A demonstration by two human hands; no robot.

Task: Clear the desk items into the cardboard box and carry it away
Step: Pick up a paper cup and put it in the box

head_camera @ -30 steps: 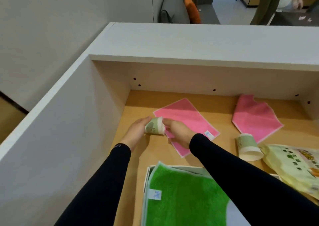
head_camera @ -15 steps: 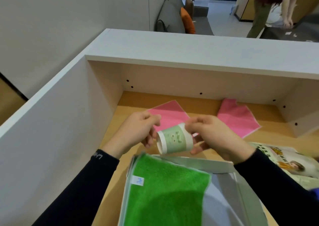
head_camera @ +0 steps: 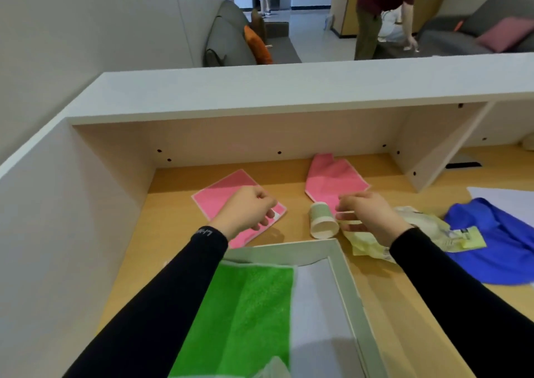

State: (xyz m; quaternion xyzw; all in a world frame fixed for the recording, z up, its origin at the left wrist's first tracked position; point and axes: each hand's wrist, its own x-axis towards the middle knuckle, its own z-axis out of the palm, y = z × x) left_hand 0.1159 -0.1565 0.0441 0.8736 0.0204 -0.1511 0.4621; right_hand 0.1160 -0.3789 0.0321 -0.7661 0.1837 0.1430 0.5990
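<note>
While both hands are hovering over the desk [head_camera: 384,299] just beyond the far rim of the cardboard box [head_camera: 344,273], the paper cup [head_camera: 322,221] is lying on its side beyond the box's far right corner, mouth toward the box. Right hand [head_camera: 372,218] is sitting just right of the cup, fingers [head_camera: 348,215] curled loosely and touching the crinkled yellow-green packet [head_camera: 433,233]; whether they are gripping it, cannot tell. Left hand [head_camera: 245,210] is hanging left of the cup over the flat pink cloth [head_camera: 222,195], fingers curled, holding nothing visible. Cup is looking light, thin-walled, easily crushed and apt to roll: best taken round the mid-wall with a gentle pinch. Second pink cloth [head_camera: 332,179], beyond the cup, is looking soft and limp. Green towel [head_camera: 248,314] is already lying inside the box.
</note>
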